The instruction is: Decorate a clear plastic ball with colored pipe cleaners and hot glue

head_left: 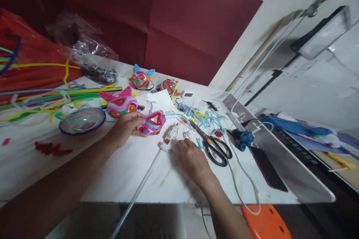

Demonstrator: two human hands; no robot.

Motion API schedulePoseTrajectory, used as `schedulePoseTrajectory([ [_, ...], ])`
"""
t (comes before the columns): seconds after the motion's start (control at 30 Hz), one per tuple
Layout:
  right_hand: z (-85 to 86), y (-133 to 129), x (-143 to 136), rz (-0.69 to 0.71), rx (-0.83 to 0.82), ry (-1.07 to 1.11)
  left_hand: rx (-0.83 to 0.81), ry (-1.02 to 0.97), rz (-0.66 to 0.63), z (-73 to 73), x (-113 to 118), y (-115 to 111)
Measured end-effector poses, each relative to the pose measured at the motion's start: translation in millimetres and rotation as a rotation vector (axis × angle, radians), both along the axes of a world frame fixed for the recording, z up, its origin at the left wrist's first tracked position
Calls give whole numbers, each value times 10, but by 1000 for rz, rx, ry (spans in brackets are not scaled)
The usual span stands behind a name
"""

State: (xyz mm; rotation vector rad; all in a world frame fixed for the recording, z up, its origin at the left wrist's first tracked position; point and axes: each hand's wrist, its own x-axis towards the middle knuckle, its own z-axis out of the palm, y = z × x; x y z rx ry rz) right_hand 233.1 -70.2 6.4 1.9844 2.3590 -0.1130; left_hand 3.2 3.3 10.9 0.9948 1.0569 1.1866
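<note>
My left hand (130,127) pinches the edge of a pink, red and blue mask-like piece (153,122) covered in pipe cleaners, held just over the white table. My right hand (190,157) is closed, low over the table, around what appears to be the handle of a white hot glue gun (170,134); the fingers hide that part. A long clear glue stick (140,186) runs from the gun's rear past the table edge. Black-handled scissors (211,143) lie open right of this hand. Behind my left hand sits a pink-eared animal mask (122,104).
Two more decorated masks, one blue-eared (141,78), stand at the back. A clear bowl (82,120) and pipe cleaners (56,99) lie left. Pipe-cleaner scraps (206,119), a cable (244,171) and a phone (268,168) lie right. The table's raised right edge (283,153) borders them.
</note>
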Motion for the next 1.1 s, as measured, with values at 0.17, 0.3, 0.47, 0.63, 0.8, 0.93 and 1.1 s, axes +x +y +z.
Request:
schedulePoseTrajectory([
  [0.17,-68,-43,-36,-45,13,6,0,1,-3,7,6,-9],
  [0.3,-113,-39,-68,-30,29,-14,7,-1,3,20,10,-26],
  [0.47,-121,-34,-88,-29,41,-27,8,9,-6,22,7,-35],
  [0.63,-160,-55,-41,-15,76,7,17,7,-10,-8,-11,-16],
  [0.8,-276,-80,50,-12,131,111,1,13,-21,-17,-18,5],
  [0.93,-422,-63,59,31,245,182,8,3,-6,-9,-11,9],
  [1.1,-515,-21,11,61,354,199,29,-3,11,-23,-7,25],
])
